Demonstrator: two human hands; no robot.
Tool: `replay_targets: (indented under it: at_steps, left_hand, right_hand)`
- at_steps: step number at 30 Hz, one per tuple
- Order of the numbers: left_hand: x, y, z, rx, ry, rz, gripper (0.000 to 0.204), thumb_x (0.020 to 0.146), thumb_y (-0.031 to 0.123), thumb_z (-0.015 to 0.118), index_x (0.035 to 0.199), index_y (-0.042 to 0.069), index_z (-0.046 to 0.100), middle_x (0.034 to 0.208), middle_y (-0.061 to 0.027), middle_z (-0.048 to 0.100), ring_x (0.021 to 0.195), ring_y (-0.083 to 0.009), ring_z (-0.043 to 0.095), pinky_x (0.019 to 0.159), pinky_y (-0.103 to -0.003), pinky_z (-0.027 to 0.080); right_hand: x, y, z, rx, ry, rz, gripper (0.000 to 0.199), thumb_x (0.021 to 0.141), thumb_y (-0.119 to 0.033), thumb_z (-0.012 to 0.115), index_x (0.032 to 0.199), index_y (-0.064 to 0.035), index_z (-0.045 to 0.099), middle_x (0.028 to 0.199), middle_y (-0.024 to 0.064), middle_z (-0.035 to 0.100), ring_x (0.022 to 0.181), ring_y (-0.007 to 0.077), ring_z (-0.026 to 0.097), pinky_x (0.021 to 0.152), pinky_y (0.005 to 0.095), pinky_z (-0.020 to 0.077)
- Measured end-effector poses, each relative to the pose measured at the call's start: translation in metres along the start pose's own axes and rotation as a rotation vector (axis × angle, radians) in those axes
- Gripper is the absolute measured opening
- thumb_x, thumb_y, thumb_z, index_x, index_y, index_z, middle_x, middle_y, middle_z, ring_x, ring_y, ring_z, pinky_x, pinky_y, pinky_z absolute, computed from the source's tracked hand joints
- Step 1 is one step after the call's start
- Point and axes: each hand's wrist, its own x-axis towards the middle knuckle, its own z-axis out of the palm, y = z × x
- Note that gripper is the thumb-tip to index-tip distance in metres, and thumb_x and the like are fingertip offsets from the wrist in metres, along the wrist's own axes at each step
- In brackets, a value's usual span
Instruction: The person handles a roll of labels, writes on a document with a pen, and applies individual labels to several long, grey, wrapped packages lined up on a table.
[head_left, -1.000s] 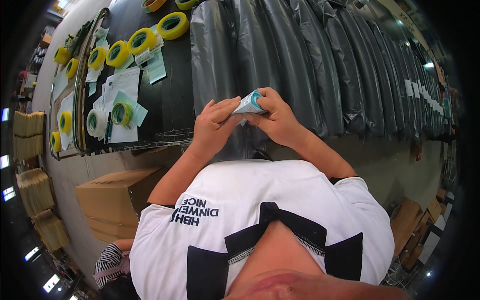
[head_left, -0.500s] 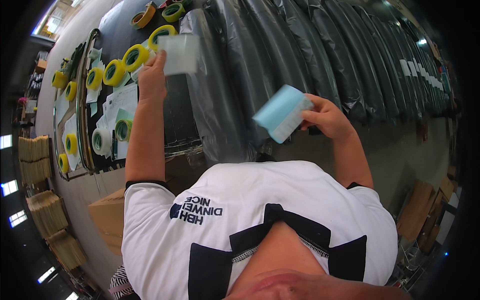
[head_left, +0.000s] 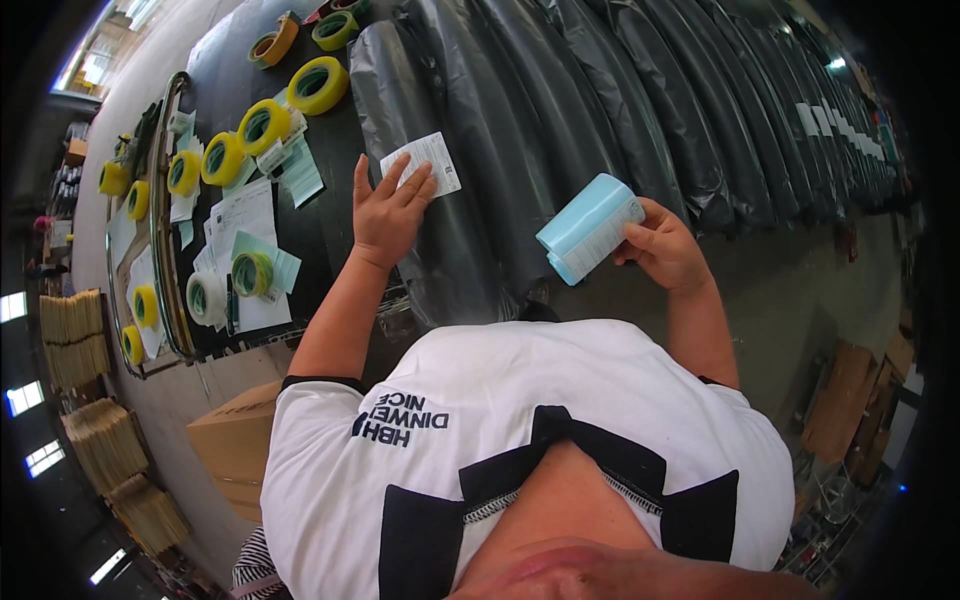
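My left hand [head_left: 392, 212] lies with its fingers spread over a white printed label [head_left: 440, 165], which rests on the nearest long black plastic-wrapped package [head_left: 385, 90]. The fingers cover the label's lower left part. On the right, my right hand [head_left: 665, 245] grips a roll of labels [head_left: 592, 228] with light blue backing and white printed faces. The thumb lies on the roll's near end, and the roll is held in the air over the lower ends of the packages.
Several yellow-edged tape rolls [head_left: 318, 86] stand on the dark table at left, among papers [head_left: 240, 220] and a white roll [head_left: 206, 298]. More wrapped packages [head_left: 660, 110] extend rightward. A cardboard box [head_left: 235, 440] stands below the table; stacked cardboard [head_left: 75, 340] lies far left.
My left hand has come down and to the right, bringing the label from the air onto the package, its fingers now spread. The label roll in my right hand has barely shifted.
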Motion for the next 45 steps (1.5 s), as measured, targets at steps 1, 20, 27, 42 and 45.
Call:
replay_targets:
  at_steps: [1,20,27,42,45]
  left_hand:
    - [-0.002,-0.001,0.0,-0.001,-0.02,0.013,0.016,0.082,0.018,0.064,0.098,0.018,0.069,0.114,0.0053,0.067,0.115,-0.0176,0.059,0.112,-0.054,0.02]
    - [0.015,0.034,0.029,-0.285,-0.4,-0.419,0.05,0.079,0.039,0.069,0.124,0.018,0.062,0.153,-0.0195,0.024,0.135,-0.0554,0.017,0.108,-0.059,0.026]
    - [0.026,0.106,-0.049,-0.599,0.052,-0.265,0.055,0.067,0.029,0.082,0.112,0.007,0.06,0.152,-0.0185,0.027,0.141,-0.0457,0.01,0.109,-0.055,0.017]
    - [0.066,0.127,-0.026,-0.857,0.0,-0.698,0.06,0.079,0.033,0.075,0.127,0.004,0.052,0.125,-0.0094,0.054,0.125,-0.0215,0.041,0.11,-0.045,0.021]
    - [0.109,0.147,-0.059,-0.435,-0.133,-0.175,0.071,0.068,0.031,0.081,0.127,0.003,0.053,0.135,-0.0155,0.051,0.135,-0.0286,0.037,0.114,-0.049,0.017]
  right_hand:
    - [0.001,0.001,0.0,-0.001,-0.01,0.008,0.031,0.089,-0.013,0.064,0.117,0.0008,0.059,0.1,0.0104,0.066,0.084,0.0159,0.066,0.071,0.0282,0.0567]
    - [0.023,0.05,0.039,0.264,0.389,-0.096,0.034,0.089,-0.028,0.067,0.111,-0.0018,0.06,0.103,0.0065,0.062,0.1,0.0177,0.059,0.089,0.0365,0.0486]
    - [0.05,0.052,0.067,0.317,0.592,-0.062,0.038,0.088,-0.045,0.065,0.102,-0.0106,0.059,0.098,0.0032,0.059,0.091,0.0156,0.055,0.08,0.0337,0.0469]
    - [0.026,0.014,0.011,-0.826,0.194,-0.716,0.017,0.08,-0.005,0.072,0.095,0.0015,0.065,0.108,0.0112,0.058,0.086,0.0193,0.062,0.072,0.0292,0.0515]
    - [0.021,-0.006,-0.007,-0.886,0.088,-0.746,0.015,0.081,-0.004,0.071,0.095,0.0012,0.066,0.107,0.0104,0.058,0.081,0.0153,0.06,0.068,0.0272,0.049]
